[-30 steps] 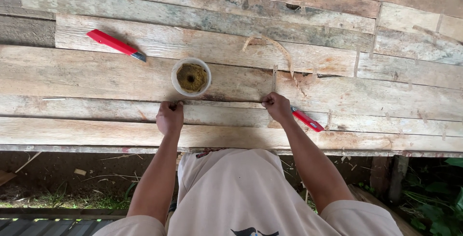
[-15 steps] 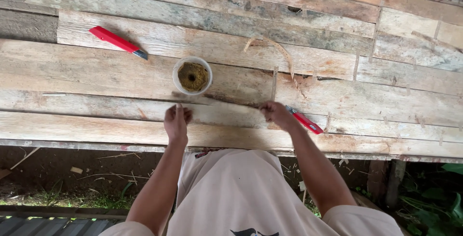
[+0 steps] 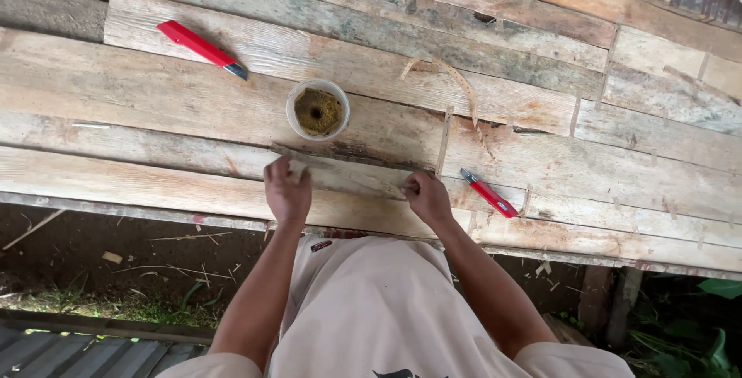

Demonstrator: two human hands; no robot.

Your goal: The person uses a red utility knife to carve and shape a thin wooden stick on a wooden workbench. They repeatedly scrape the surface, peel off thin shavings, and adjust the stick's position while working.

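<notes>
Gripping a thin strip (image 3: 348, 173) flat on the plank bench (image 3: 154, 115): left hand (image 3: 287, 191) pinches its left end, right hand (image 3: 427, 196) pinches its right end. Cup (image 3: 318, 109) of brownish stuff just beyond. Red knife (image 3: 488, 192) just right of right hand; second knife (image 3: 202, 47) far left.

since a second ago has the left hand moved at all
Yes. The left hand has slid toward the person, away from the cup.
</notes>
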